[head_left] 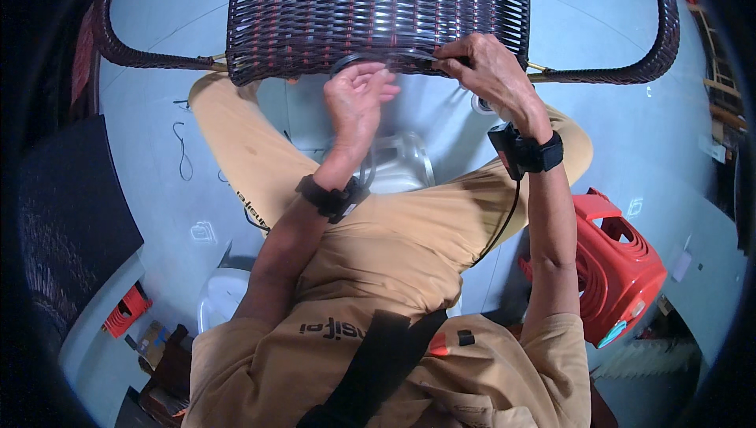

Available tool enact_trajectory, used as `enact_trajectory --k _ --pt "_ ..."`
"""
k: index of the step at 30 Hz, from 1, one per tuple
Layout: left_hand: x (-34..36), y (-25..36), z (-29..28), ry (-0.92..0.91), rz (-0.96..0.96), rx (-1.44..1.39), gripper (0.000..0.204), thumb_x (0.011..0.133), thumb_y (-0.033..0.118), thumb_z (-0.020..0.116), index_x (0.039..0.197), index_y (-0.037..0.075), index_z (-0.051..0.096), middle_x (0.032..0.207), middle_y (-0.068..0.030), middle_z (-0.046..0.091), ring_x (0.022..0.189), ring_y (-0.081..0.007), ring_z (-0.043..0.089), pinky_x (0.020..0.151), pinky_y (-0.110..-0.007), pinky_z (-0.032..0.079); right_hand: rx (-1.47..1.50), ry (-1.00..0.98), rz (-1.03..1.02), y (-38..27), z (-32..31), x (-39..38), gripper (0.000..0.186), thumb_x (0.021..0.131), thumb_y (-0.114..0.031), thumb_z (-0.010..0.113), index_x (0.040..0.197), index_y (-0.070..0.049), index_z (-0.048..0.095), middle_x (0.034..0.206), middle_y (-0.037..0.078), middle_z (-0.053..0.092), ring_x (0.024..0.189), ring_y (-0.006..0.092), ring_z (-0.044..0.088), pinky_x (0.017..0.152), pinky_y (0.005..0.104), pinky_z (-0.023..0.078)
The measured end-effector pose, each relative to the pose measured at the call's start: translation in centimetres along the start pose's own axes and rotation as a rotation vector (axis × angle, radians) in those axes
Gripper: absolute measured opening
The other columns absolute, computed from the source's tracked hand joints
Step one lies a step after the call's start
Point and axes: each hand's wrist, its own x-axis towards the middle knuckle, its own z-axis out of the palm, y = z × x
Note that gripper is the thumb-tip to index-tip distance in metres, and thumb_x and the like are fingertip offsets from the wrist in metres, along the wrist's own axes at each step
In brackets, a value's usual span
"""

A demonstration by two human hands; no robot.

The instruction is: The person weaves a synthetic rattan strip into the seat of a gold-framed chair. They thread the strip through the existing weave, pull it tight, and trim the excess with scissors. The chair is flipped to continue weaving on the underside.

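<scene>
- Dark brown woven rattan chair panel with reddish strands, far centre, above the person's knees; its curved woven arms sweep out to far left and far right.
- Black flat weaving strand loops along the panel's near edge, between both hands.
- Right hand at the near edge, right of centre; fingers pinched closed on the black strand, touching the weave.
- Left hand just beside it, lower left; fingers loosely curled, half open, fingertips at the strand loop; cannot tell if it grips.
- Black wrist bands on both wrists; the right one carries a small black device with a cable running down.
- Tan trousers, knees spread.
- Clear plastic stool between the legs, near the left wrist.
- Red plastic stool lies right, well apart from the hands.
- Grey floor all around.
</scene>
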Motion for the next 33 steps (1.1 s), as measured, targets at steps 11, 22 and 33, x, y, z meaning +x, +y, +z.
enact_trajectory --k 11,22,33 --pt "0.0 -0.3 0.2 0.0 0.003 -0.011 0.016 0.086 0.003 0.061 0.097 -0.008 0.056 0.084 -0.0198 0.065 0.066 -0.0217 0.067 0.057 -0.027 0.056 0.05 0.098 -0.163 2.0 1.1 -0.5 0.02 0.078 -0.014 0.058 0.092 -0.008 0.072 0.079 0.015 0.067 0.069 0.03 0.065 0.069 0.0358 0.052" --pt "-0.1 -0.7 0.6 0.012 0.032 -0.019 0.014 0.087 0.003 0.06 0.095 -0.007 0.056 0.083 -0.018 0.065 0.066 -0.0208 0.066 0.056 -0.026 0.055 0.023 0.183 -0.296 2.8 1.6 -0.3 0.018 0.078 -0.013 0.058 0.089 -0.008 0.071 0.073 0.015 0.065 0.064 0.0304 0.063 0.064 0.0364 0.051" --pt "0.6 0.1 1.4 0.023 0.029 -0.054 0.015 0.087 0.005 0.06 0.093 -0.008 0.055 0.082 -0.0195 0.065 0.065 -0.0224 0.067 0.056 -0.028 0.056 0.024 0.303 -0.22 1.7 3.0 -2.0 0.015 0.08 -0.014 0.059 0.086 -0.006 0.07 0.07 0.017 0.064 0.062 0.0315 0.062 0.06 0.0385 0.05"
